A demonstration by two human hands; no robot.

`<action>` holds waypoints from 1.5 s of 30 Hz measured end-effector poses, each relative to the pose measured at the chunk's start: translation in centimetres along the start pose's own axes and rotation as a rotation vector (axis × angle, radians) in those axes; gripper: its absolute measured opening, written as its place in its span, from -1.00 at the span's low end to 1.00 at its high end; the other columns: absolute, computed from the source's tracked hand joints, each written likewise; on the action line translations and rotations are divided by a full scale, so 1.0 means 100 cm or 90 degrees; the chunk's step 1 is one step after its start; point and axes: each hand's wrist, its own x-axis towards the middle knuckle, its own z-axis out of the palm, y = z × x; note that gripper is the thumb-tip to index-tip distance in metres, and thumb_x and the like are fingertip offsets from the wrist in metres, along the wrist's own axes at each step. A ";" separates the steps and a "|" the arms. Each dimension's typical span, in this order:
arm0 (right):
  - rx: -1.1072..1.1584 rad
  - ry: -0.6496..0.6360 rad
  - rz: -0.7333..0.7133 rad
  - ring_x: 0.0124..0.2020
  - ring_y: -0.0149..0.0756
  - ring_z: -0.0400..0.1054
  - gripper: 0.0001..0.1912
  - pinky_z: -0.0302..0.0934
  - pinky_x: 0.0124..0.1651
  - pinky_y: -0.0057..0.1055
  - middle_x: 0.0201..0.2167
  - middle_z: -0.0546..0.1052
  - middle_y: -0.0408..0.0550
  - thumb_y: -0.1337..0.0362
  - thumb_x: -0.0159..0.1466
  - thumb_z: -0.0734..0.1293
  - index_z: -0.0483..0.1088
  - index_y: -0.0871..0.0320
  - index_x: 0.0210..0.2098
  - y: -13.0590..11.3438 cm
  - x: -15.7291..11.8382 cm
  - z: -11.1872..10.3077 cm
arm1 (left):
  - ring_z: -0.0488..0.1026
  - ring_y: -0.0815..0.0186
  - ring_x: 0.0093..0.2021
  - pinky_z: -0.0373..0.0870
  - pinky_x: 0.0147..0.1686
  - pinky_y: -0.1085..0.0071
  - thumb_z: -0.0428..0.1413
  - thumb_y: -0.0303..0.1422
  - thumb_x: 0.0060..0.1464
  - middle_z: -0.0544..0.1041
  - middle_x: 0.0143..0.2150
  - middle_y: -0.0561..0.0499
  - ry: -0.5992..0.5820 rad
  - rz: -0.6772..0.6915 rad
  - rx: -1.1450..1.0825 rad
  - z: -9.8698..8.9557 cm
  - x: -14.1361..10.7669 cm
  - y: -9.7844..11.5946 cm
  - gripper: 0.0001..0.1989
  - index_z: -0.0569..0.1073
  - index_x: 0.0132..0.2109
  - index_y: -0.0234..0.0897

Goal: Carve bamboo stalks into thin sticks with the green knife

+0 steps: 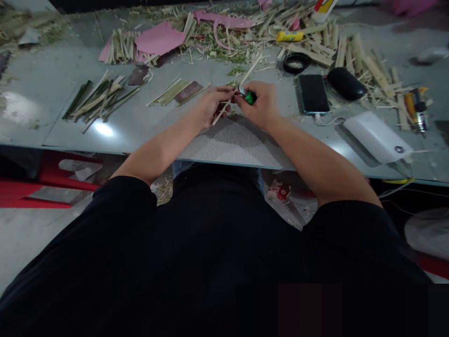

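Note:
My left hand (212, 104) is closed around a thin bamboo strip (253, 69) that slants across the middle of the table. Its far end points up and to the right; the near end shows below my fingers. Fingers curled, my right hand (262, 102) grips a green-handled knife (250, 97) with its metal end against the strip. The blade edge is too small to make out. Left of my hands lie several flat bamboo strips (171, 91) and a brown sandpaper piece (189, 91). Farther left is a loose pile of green bamboo sticks (100, 100).
Bamboo pieces and shavings (231, 51) cover the table's back, with pink paper (159, 38) and a yellow glue stick (289, 36). To the right are a black tape roll (296, 62), phone (313, 94), black mouse (346, 84), white power bank (378, 136) and yellow-black tool (416, 108).

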 end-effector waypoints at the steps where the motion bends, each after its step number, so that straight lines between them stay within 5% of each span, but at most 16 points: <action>1: 0.004 0.002 -0.006 0.07 0.25 0.61 -0.53 0.49 0.36 0.22 -0.10 0.74 0.01 -0.34 0.56 0.57 0.52 -0.18 -0.22 0.000 -0.001 0.002 | 0.62 0.33 -0.39 0.43 -0.40 0.39 0.31 -0.46 0.64 0.74 -0.28 0.05 0.001 -0.003 0.002 0.001 -0.003 0.001 -0.81 0.80 -0.02 -0.15; 7: 0.004 0.068 0.008 -0.02 0.16 0.55 -0.60 0.51 0.31 0.15 -0.13 0.75 0.02 -0.30 0.57 0.52 0.59 -0.18 -0.18 -0.006 -0.005 0.008 | 0.59 0.40 -0.42 0.47 -0.44 0.49 0.37 -0.40 0.69 0.65 -0.32 0.08 -0.067 0.035 -0.046 0.003 -0.007 -0.002 -0.76 0.72 -0.12 -0.17; 16: -0.003 0.026 0.022 0.10 0.28 0.61 -0.49 0.52 0.39 0.23 -0.07 0.80 0.06 -0.44 0.56 0.51 0.57 -0.23 -0.26 -0.016 -0.007 0.005 | 0.77 0.25 -0.24 0.71 -0.26 0.44 0.48 -0.38 0.54 0.72 -0.32 0.05 -0.053 0.016 -0.004 -0.005 -0.005 -0.005 -0.87 0.79 -0.10 -0.08; 21: -0.023 0.039 0.041 0.14 0.31 0.66 -0.67 0.58 0.41 0.25 -0.03 0.80 0.07 -0.18 0.59 0.56 0.58 -0.17 -0.18 -0.011 -0.007 0.013 | 0.80 0.19 -0.23 0.72 -0.28 0.43 0.55 -0.35 0.46 0.72 -0.35 0.05 -0.033 -0.001 0.002 -0.005 -0.007 -0.004 -0.91 0.81 -0.05 -0.06; 25: 0.002 0.055 0.037 -0.02 0.16 0.61 -0.78 0.58 0.33 0.17 -0.11 0.74 -0.02 -0.05 0.57 0.51 0.52 -0.15 -0.16 -0.012 -0.007 0.018 | 0.78 0.25 -0.26 0.74 -0.23 0.41 0.46 -0.40 0.52 0.72 -0.34 0.07 -0.050 0.007 0.001 -0.004 -0.009 -0.001 -0.86 0.78 -0.12 -0.11; 33: 0.031 0.033 0.043 -0.08 0.15 0.52 -0.51 0.61 0.24 0.18 -0.17 0.71 -0.01 -0.36 0.54 0.52 0.42 -0.19 -0.21 -0.018 -0.006 0.009 | 0.86 0.13 -0.12 0.78 -0.18 0.37 0.65 -0.23 0.40 0.76 -0.32 0.02 -0.065 0.034 -0.007 -0.010 0.003 -0.010 -0.80 0.78 -0.11 0.00; 38: 0.024 0.039 0.075 -0.06 0.09 0.48 -0.51 0.53 0.25 0.13 -0.14 0.74 -0.04 -0.33 0.56 0.54 0.41 -0.20 -0.24 -0.020 -0.006 0.009 | 0.89 0.17 0.00 0.75 -0.14 0.40 0.52 -0.26 0.50 0.85 -0.23 0.02 -0.100 0.049 -0.036 -0.010 0.002 -0.007 -0.95 0.83 -0.04 0.00; 45: 0.055 0.027 0.103 0.03 0.21 0.48 -0.40 0.51 0.37 0.26 -0.21 0.76 -0.09 -0.58 0.41 0.58 0.44 -0.31 -0.27 -0.030 -0.009 0.003 | 0.89 0.21 -0.05 0.70 -0.22 0.45 0.49 -0.26 0.57 0.82 -0.25 0.06 -0.045 0.035 -0.035 -0.009 0.003 -0.007 -0.90 0.82 -0.05 -0.01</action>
